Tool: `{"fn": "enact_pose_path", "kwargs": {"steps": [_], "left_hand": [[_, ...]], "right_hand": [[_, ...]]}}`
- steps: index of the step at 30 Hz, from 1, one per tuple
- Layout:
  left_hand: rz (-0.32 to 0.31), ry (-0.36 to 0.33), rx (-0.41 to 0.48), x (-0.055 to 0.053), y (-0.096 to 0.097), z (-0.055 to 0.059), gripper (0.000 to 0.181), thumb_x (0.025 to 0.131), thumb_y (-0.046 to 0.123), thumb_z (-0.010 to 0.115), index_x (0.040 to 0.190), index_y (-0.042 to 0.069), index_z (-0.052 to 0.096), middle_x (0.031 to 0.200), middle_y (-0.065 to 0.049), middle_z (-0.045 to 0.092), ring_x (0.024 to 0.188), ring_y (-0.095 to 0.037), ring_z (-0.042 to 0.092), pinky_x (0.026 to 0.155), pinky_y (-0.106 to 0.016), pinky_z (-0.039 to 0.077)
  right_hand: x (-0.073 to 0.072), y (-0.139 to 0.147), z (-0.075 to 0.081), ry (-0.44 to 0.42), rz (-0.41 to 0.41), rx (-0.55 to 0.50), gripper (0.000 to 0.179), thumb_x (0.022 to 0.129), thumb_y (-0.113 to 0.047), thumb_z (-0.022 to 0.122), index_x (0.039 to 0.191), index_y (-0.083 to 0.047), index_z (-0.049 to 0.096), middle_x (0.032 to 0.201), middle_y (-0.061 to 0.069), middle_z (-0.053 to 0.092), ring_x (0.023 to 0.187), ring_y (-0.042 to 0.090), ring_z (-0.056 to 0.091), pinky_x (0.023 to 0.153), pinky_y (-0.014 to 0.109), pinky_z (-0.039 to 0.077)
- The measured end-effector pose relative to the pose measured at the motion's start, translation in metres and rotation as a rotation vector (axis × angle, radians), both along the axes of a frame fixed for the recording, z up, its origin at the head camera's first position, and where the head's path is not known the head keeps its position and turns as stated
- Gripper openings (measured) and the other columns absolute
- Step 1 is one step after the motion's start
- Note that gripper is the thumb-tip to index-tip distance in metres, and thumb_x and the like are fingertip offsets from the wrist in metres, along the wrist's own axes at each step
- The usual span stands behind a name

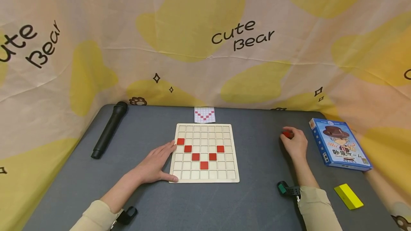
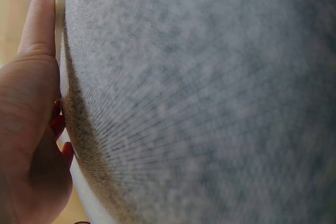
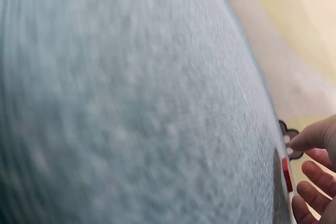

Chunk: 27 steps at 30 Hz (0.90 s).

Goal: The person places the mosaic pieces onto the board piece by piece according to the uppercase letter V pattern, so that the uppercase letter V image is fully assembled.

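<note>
A pale square grid board (image 1: 236, 174) lies on the dark table, bearing several red square tiles (image 1: 204, 165) in a V shape. Along its left edge rests my left hand (image 1: 157, 165), fingers extended near the upper side and thumb at the lower left corner. In the left wrist view this hand (image 2: 31, 108) lies against the board's edge. Off to the right, my right hand (image 1: 295, 143) is over a red piece (image 1: 287, 134), thumb and index finger on either side. The right wrist view shows the red piece (image 3: 286, 174) just beyond loosely bent, parted fingers (image 3: 313, 195).
Behind the board lies a small card (image 1: 204, 115) printed with a red V on a grid. A black microphone (image 1: 109, 131) is at the left. To the right are a blue game box (image 1: 340, 145) and a yellow block (image 1: 349, 196). A printed cloth hangs behind the table.
</note>
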State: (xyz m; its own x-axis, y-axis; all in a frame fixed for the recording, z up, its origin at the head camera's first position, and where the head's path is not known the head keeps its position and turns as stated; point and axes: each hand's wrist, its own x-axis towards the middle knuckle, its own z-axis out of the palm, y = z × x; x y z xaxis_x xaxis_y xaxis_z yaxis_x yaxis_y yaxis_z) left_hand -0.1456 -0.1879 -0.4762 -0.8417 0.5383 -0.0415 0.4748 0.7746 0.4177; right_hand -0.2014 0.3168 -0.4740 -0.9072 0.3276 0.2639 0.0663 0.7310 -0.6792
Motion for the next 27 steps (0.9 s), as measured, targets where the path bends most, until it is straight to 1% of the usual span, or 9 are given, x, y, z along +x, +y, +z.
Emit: {"fn": "enact_pose_path", "kwargs": {"steps": [4, 8, 11, 15, 21, 27], "left_hand": [[-0.002, 0.000, -0.007, 0.000, 0.000, 0.000, 0.122, 0.067, 0.076, 0.069, 0.154, 0.002, 0.025, 0.160, -0.014, 0.021, 0.144, -0.033, 0.023, 0.111, -0.055, 0.024], [0.000, 0.000, -0.004, 0.000, 0.000, 0.000, 0.121, 0.067, 0.075, 0.070, 0.154, 0.002, 0.025, 0.160, -0.014, 0.021, 0.144, -0.032, 0.023, 0.111, -0.055, 0.024], [0.003, -0.001, 0.000, 0.000, 0.000, 0.001, 0.121, 0.067, 0.074, 0.071, 0.154, 0.003, 0.026, 0.160, -0.014, 0.021, 0.144, -0.032, 0.023, 0.111, -0.055, 0.024], [0.004, 0.000, -0.006, 0.000, 0.000, 0.001, 0.121, 0.067, 0.075, 0.070, 0.154, 0.003, 0.025, 0.160, -0.014, 0.021, 0.144, -0.032, 0.023, 0.111, -0.054, 0.024], [0.003, 0.002, -0.010, 0.000, 0.000, 0.000, 0.122, 0.066, 0.077, 0.068, 0.154, 0.003, 0.026, 0.160, -0.013, 0.021, 0.144, -0.032, 0.024, 0.111, -0.054, 0.024], [0.005, -0.005, -0.007, -0.001, 0.000, -0.002, 0.123, 0.066, 0.079, 0.067, 0.154, 0.004, 0.026, 0.160, -0.013, 0.020, 0.144, -0.032, 0.023, 0.111, -0.054, 0.024]], "right_hand": [[0.001, 0.009, -0.002, -0.053, -0.016, 0.018, 0.031, 0.087, -0.009, 0.067, 0.115, 0.004, 0.065, 0.111, 0.027, 0.055, 0.099, 0.040, 0.051, 0.093, 0.054, 0.034], [0.001, 0.015, -0.001, -0.099, -0.015, 0.023, 0.034, 0.088, -0.012, 0.067, 0.118, 0.005, 0.063, 0.114, 0.029, 0.055, 0.103, 0.042, 0.049, 0.095, 0.056, 0.033], [0.002, 0.018, -0.001, -0.125, -0.017, 0.042, 0.037, 0.089, -0.015, 0.067, 0.120, 0.005, 0.062, 0.113, 0.029, 0.055, 0.103, 0.042, 0.048, 0.094, 0.056, 0.033], [0.002, 0.020, -0.002, -0.148, -0.023, 0.062, 0.038, 0.089, -0.017, 0.068, 0.120, 0.005, 0.062, 0.111, 0.028, 0.057, 0.101, 0.041, 0.050, 0.091, 0.055, 0.035], [0.001, 0.019, -0.002, -0.176, -0.027, 0.045, 0.038, 0.090, -0.019, 0.066, 0.121, 0.004, 0.061, 0.111, 0.027, 0.058, 0.101, 0.042, 0.049, 0.091, 0.055, 0.035], [0.001, 0.020, -0.002, -0.174, -0.045, 0.045, 0.037, 0.090, -0.019, 0.067, 0.120, 0.003, 0.062, 0.111, 0.026, 0.061, 0.101, 0.041, 0.050, 0.090, 0.054, 0.036]]}}
